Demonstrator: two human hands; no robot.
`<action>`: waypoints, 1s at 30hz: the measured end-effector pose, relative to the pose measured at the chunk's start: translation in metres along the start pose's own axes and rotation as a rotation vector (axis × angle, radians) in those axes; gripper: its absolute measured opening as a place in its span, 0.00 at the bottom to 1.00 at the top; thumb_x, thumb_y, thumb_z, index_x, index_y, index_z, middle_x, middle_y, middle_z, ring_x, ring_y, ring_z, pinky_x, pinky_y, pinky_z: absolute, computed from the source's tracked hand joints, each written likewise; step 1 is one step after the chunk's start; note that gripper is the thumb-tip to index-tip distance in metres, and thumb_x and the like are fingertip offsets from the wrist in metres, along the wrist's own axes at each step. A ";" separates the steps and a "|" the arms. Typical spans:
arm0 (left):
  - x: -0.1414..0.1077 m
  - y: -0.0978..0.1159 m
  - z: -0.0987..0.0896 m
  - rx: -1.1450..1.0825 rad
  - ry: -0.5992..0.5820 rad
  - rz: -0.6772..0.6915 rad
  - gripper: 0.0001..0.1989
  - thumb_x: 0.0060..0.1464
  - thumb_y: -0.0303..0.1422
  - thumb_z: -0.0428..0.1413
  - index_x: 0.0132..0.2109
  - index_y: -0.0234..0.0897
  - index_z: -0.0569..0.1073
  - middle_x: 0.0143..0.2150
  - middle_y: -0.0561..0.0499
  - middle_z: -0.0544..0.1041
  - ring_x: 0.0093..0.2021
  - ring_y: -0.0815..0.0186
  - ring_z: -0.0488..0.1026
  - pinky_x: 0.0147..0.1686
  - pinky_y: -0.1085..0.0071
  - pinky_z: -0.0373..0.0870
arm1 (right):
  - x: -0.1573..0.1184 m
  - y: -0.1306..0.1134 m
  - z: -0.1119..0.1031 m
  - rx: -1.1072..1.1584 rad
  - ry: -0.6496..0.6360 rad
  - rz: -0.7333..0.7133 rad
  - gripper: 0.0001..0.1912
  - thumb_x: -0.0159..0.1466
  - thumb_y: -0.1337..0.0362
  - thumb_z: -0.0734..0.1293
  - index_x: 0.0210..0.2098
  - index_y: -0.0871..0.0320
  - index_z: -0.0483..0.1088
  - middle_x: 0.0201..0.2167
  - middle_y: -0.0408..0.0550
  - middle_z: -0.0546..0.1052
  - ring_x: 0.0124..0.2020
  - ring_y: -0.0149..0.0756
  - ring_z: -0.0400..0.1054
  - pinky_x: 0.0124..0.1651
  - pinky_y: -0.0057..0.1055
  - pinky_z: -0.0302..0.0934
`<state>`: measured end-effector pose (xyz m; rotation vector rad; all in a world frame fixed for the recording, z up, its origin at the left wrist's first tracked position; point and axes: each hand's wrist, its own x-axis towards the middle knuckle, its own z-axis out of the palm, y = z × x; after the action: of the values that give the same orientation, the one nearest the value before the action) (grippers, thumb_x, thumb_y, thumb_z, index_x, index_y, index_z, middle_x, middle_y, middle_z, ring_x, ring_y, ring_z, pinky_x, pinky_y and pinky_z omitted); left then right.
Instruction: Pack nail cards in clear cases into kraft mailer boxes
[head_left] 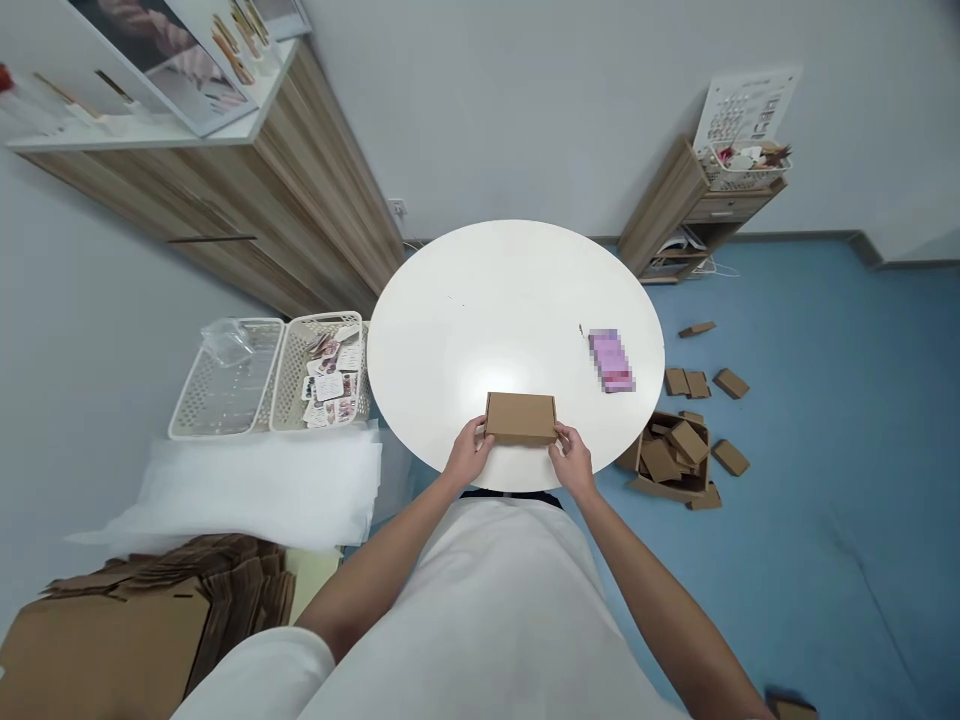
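Note:
A small brown cardboard box point(521, 417), its lid closed, is at the near edge of the white round table point(480, 300). My left hand point(469, 452) grips its left end, thumb at the near corner. On the opposite end, my right hand point(572, 458) holds the right corner between thumb and fingers. Whether the box rests on the tabletop or is slightly raised, I cannot tell. Farther right on the table lies a pixelated purple item point(611, 360).
Left of the table are a basket of printed cards point(319, 375), a basket with clear bags point(225, 380), white sheets point(262, 485) and stacked flat cardboard point(105, 650). On the right floor, a carton point(675, 488) holds small boxes, with several more around it. Wooden cabinets point(315, 180) stand behind.

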<state>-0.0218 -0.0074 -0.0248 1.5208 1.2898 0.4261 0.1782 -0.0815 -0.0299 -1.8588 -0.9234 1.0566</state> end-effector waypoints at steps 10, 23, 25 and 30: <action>0.009 -0.018 0.003 -0.035 0.029 -0.126 0.26 0.53 0.39 0.49 0.57 0.35 0.56 0.54 0.40 0.65 0.46 0.63 0.68 0.43 0.67 0.65 | -0.006 0.003 0.001 -0.118 0.104 0.196 0.27 0.52 0.58 0.61 0.51 0.56 0.57 0.52 0.51 0.65 0.43 0.38 0.65 0.43 0.35 0.60; 0.034 -0.019 0.012 0.071 0.038 -0.046 0.27 0.47 0.28 0.52 0.56 0.39 0.60 0.44 0.47 0.68 0.27 0.73 0.65 0.35 0.70 0.66 | -0.002 -0.005 0.006 0.120 0.010 0.293 0.31 0.49 0.61 0.65 0.52 0.53 0.55 0.52 0.50 0.63 0.35 0.32 0.68 0.40 0.32 0.61; 0.032 -0.020 0.014 0.067 0.039 -0.025 0.27 0.47 0.28 0.51 0.56 0.39 0.60 0.44 0.47 0.68 0.27 0.73 0.64 0.34 0.70 0.67 | -0.003 0.002 0.006 0.170 0.018 0.315 0.29 0.48 0.62 0.65 0.49 0.54 0.56 0.50 0.50 0.65 0.37 0.33 0.67 0.40 0.32 0.62; 0.028 -0.002 0.031 0.027 0.010 0.094 0.25 0.49 0.31 0.50 0.56 0.43 0.59 0.46 0.47 0.64 0.31 0.72 0.64 0.32 0.71 0.68 | -0.013 0.020 -0.017 0.320 0.069 0.273 0.24 0.49 0.62 0.65 0.45 0.55 0.57 0.48 0.50 0.66 0.34 0.31 0.68 0.40 0.32 0.62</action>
<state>0.0118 0.0021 -0.0480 1.6082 1.2397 0.4784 0.1925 -0.1058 -0.0377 -1.7667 -0.4362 1.2156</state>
